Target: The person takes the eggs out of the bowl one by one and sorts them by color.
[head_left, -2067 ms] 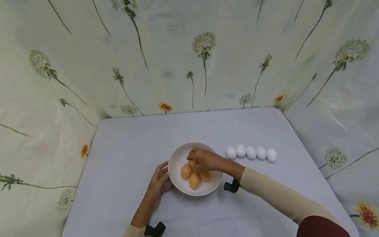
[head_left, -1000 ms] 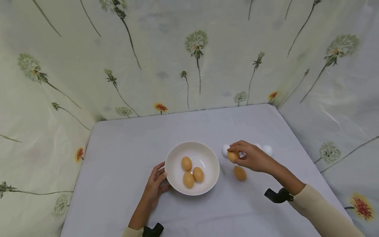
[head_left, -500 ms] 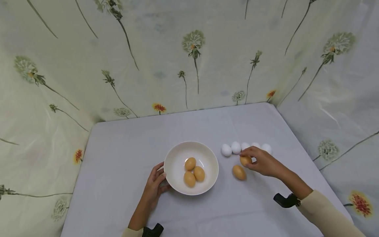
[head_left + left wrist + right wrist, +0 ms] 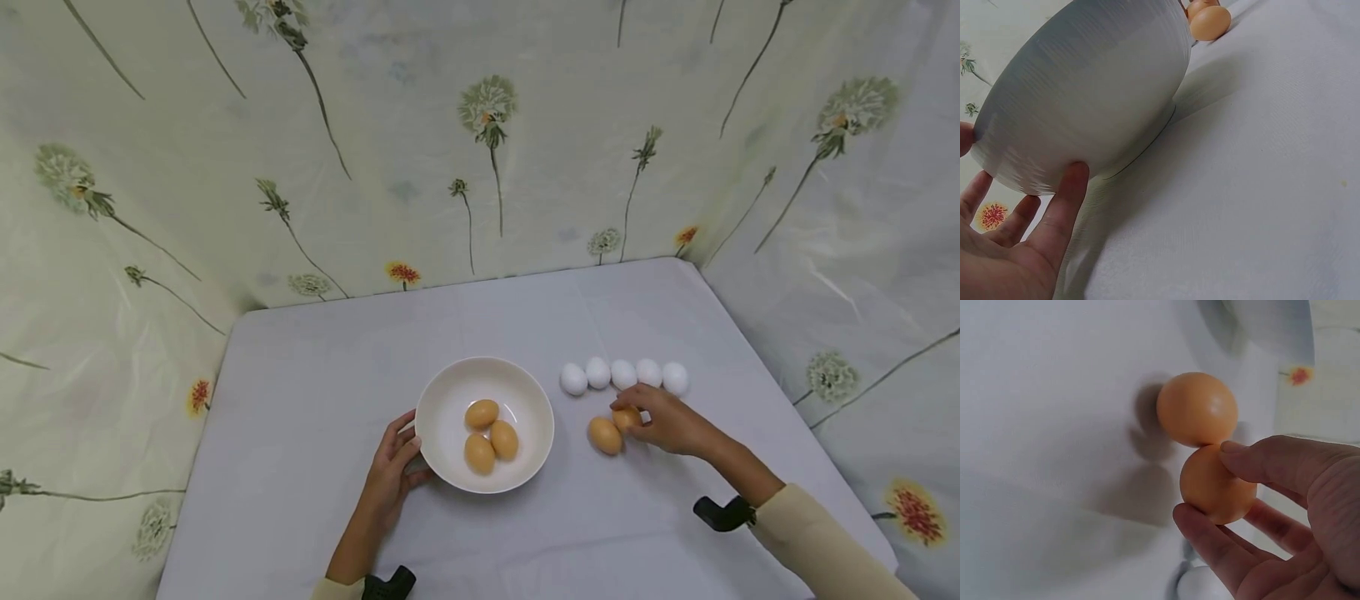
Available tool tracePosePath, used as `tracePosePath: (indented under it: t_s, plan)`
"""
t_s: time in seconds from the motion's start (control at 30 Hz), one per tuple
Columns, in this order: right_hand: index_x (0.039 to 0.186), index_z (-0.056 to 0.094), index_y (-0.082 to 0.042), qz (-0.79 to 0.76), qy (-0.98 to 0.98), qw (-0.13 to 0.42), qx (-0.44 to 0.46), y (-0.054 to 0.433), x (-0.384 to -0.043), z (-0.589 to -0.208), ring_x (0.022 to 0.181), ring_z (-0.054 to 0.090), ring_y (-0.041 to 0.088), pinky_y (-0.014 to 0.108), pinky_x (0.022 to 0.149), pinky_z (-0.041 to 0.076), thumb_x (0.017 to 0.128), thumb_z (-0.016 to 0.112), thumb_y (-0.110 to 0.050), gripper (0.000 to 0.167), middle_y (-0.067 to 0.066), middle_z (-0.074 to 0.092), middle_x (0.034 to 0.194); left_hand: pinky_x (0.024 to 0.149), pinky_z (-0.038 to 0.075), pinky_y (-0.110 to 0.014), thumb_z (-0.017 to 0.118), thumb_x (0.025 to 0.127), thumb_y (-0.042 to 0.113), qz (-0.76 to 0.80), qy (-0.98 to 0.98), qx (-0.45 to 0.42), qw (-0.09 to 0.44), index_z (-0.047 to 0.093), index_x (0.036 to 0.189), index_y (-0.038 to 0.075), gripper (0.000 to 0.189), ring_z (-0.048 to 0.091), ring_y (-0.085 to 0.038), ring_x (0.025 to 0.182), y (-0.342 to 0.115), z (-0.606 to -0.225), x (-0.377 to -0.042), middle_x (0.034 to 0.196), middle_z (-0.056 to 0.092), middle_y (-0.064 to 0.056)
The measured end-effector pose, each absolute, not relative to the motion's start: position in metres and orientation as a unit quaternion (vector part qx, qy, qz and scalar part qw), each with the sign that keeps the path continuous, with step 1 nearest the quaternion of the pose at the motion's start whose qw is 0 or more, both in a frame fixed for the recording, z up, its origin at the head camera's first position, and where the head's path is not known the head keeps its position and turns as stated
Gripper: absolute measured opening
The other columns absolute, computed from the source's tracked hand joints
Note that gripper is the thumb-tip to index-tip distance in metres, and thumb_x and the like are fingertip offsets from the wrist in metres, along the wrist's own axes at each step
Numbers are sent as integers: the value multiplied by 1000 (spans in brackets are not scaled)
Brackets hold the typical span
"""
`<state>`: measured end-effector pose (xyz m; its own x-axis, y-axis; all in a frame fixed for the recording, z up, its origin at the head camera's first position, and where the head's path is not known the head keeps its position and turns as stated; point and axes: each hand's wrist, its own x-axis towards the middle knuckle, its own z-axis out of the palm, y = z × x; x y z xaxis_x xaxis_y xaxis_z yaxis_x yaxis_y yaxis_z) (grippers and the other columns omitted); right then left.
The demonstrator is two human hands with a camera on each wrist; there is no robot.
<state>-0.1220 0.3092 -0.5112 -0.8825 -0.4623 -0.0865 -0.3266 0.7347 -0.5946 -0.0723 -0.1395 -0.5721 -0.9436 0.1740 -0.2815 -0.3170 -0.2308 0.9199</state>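
In the head view my left hand (image 4: 393,473) rests with extended fingers against the left side of a white bowl (image 4: 534,467). The left wrist view shows the fingertips (image 4: 1076,172) on the bowl's outer wall. Inside the bowl lie three brown eggs (image 4: 480,453). To its right, my right hand (image 4: 666,422) pinches a brown egg (image 4: 1213,487) between thumb and fingers. That egg sits right up against another brown egg (image 4: 1197,409) on the table.
Several white eggs (image 4: 623,375) stand in a row just behind the right hand. A white cloth covers the table (image 4: 330,358). Flower-patterned sheets (image 4: 420,150) hang behind the table and along both sides.
The right hand has brought a brown egg out of the bowl, over to the right and down beside another brown egg. The eggs left in the bowl have shifted slightly. The left hand stays at the bowl.
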Motion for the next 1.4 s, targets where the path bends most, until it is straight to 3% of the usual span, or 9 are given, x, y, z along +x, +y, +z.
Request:
tracePosePath:
  t_s: [0.23, 0.5, 0.73, 1.0, 1.2, 1.33, 1.4]
  plan:
    - [116, 67, 2, -289, 924, 127, -216, 308, -119, -518, 113, 59, 38, 38, 80, 59, 83, 75, 1, 34, 18, 63, 122, 86, 58, -41, 57, 101, 28, 784, 598, -63, 156, 38, 150, 23, 53, 61, -18, 117, -139, -572, -72, 149, 44, -15]
    - [114, 69, -1, -282, 926, 123, -220, 303, -117, -524, 110, 62, 33, 32, 79, 57, 81, 79, -1, 35, 14, 65, 120, 86, 58, -42, 57, 101, 28, 786, 595, -63, 154, 37, 151, 22, 54, 61, -18, 117, -139, -570, -72, 150, 44, -14]
    - [115, 70, -1, -281, 927, 124, -214, 302, -115, -526, 111, 61, 34, 34, 78, 57, 80, 79, -1, 36, 16, 65, 122, 85, 58, -41, 56, 102, 27, 786, 594, -66, 156, 37, 151, 23, 53, 61, -19, 117, -139, -570, -73, 149, 44, -14]
    - [117, 69, -3, -263, 932, 123, -217, 303, -112, -524, 120, 58, 40, 48, 92, 53, 82, 78, -3, 36, 18, 63, 126, 85, 58, -41, 57, 102, 27, 786, 594, -66, 156, 37, 150, 23, 53, 60, -21, 118, -138, -571, -72, 150, 44, -14]
    - [126, 64, -1, -259, 936, 131, -201, 304, -111, -514, 124, 54, 44, 44, 85, 57, 85, 75, -5, 43, 23, 57, 134, 86, 58, -42, 56, 102, 27, 787, 592, -67, 158, 37, 150, 23, 53, 60, -20, 118, -139, -571, -73, 150, 44, -14]
    - [129, 61, -1, -269, 937, 123, -186, 300, -115, -500, 123, 55, 44, 50, 86, 57, 88, 73, -7, 43, 21, 57, 134, 85, 58, -42, 56, 102, 26, 785, 595, -70, 157, 37, 151, 22, 53, 60, -20, 118, -139, -571, -74, 150, 44, -15]
    - [129, 60, -3, -271, 937, 116, -188, 297, -117, -493, 118, 57, 41, 47, 82, 59, 88, 74, -6, 43, 19, 57, 131, 85, 58, -42, 56, 102, 26, 784, 596, -70, 158, 37, 151, 22, 53, 60, -21, 118, -139, -571, -74, 150, 44, -15]
